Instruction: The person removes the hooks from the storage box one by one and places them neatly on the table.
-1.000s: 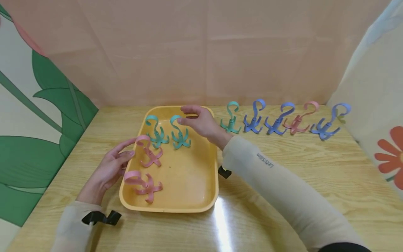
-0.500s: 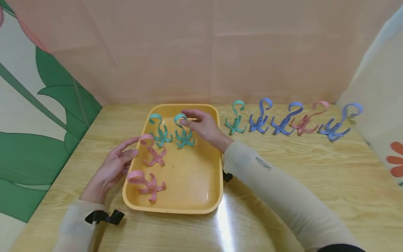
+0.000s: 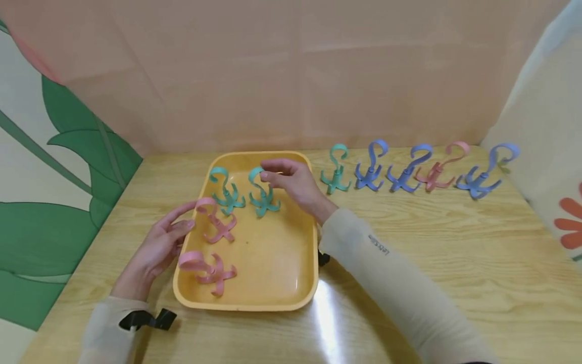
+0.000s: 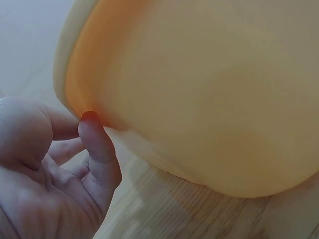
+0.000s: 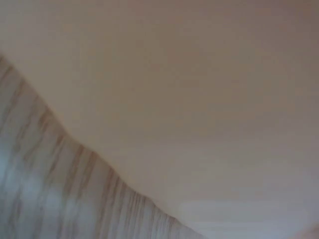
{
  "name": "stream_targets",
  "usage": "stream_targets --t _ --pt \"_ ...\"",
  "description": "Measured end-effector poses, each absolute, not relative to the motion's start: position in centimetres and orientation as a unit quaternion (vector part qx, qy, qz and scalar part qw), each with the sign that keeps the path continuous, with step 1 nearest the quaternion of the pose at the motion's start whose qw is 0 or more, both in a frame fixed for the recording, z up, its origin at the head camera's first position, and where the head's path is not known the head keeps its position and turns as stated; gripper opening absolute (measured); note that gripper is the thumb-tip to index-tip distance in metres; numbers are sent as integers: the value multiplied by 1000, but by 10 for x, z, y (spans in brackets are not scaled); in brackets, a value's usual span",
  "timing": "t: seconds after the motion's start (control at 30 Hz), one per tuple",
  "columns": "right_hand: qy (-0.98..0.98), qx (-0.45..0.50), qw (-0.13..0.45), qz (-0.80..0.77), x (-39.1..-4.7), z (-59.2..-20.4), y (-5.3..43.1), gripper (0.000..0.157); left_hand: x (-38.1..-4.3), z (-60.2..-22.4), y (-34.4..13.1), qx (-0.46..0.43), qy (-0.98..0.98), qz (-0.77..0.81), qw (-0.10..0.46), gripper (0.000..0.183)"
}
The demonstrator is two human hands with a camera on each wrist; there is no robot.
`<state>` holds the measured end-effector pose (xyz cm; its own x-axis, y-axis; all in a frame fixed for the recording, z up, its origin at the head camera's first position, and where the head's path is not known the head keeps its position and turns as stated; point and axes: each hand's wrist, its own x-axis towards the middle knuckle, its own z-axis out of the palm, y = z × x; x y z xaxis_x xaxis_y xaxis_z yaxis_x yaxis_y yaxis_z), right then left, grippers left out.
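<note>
Hardly anything has moved just now. On the left, the left hand (image 3: 156,248) pinches the yellow tray (image 3: 245,307). Inside its far part, the second green hook (image 3: 264,200) looks settled; the right hand (image 3: 297,187) is at its top, though whether its fingers pinch is hard to tell.

Tray (image 3: 268,263) on the left part of the tabletop (image 3: 432,242); inside it, four hooks (image 3: 229,200), two abreast toward the far end, two one before the other along the left side. To the tray's right, five further hooks (image 3: 402,179) in a row near the tabletop's far edge.
</note>
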<state>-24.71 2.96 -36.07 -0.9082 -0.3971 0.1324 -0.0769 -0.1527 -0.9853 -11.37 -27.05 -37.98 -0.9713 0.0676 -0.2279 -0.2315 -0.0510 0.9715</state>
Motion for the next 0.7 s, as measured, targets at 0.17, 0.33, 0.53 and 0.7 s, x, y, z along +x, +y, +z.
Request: stream_targets --t 0.17,0.33,0.53,0.7 --pt "632 -188 122 -742 -245 -363 30 34 -112 -382 -272 -66 685 718 103 46" --pt "643 -196 124 -730 -246 -363 30 29 -114 -384 -272 -70 689 714 100 48" --pt "650 -202 126 -722 -246 -361 28 24 -114 -382 -271 -61 687 718 99 44" --pt "644 -205 128 -726 -244 -359 29 24 -113 -379 -271 -64 683 720 100 42"
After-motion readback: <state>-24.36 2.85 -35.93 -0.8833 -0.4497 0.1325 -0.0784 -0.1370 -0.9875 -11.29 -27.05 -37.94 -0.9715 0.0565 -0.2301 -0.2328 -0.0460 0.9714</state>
